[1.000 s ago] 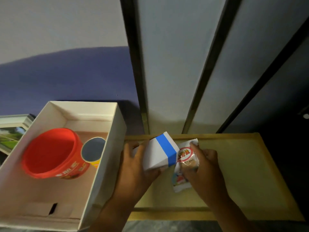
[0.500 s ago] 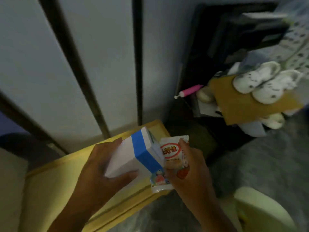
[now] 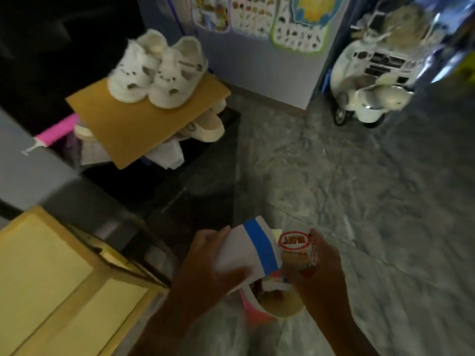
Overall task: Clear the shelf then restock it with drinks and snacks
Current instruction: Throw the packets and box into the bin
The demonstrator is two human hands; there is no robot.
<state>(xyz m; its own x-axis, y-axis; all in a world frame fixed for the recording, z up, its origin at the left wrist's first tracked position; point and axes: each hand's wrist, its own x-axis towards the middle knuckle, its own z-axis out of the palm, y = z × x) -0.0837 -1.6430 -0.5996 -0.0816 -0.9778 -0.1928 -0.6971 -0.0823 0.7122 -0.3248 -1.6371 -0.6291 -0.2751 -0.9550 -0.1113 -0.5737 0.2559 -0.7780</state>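
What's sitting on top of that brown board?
A pair of white shoes stands on the brown board. Under it more shoes peek out; the rest is covered.

White shoes [image 3: 156, 70] on cardboard [image 3: 144, 119]

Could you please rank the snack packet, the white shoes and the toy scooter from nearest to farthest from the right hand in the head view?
1. Snack packet: held in the right hand.
2. White shoes: upper left, on a brown board.
3. Toy scooter: upper right, by the wall; roughly as far as the shoes, too close to call.
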